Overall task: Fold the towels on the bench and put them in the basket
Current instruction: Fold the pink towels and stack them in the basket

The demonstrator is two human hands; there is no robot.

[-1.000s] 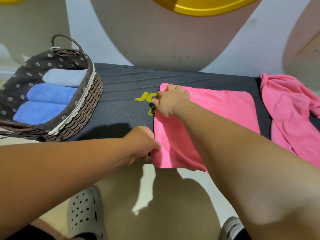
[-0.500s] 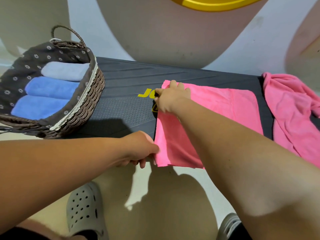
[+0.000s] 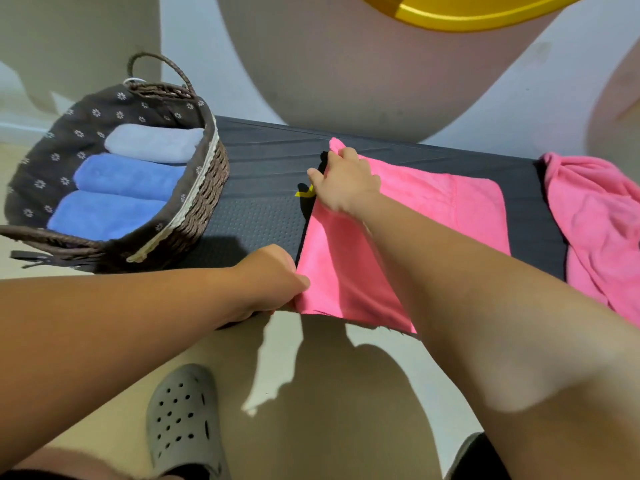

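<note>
left hand [image 3: 273, 278] and right hand [image 3: 341, 183] pinching pink towel [image 3: 433, 216] corners on bench [image 3: 263, 188]

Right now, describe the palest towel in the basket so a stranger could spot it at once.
Find the dark bench; a lined wicker basket stands at its left end. Three rolled towels lie inside. Yours is the farthest one, pale grey-blue where the two nearer rolls are vivid blue.
</note>
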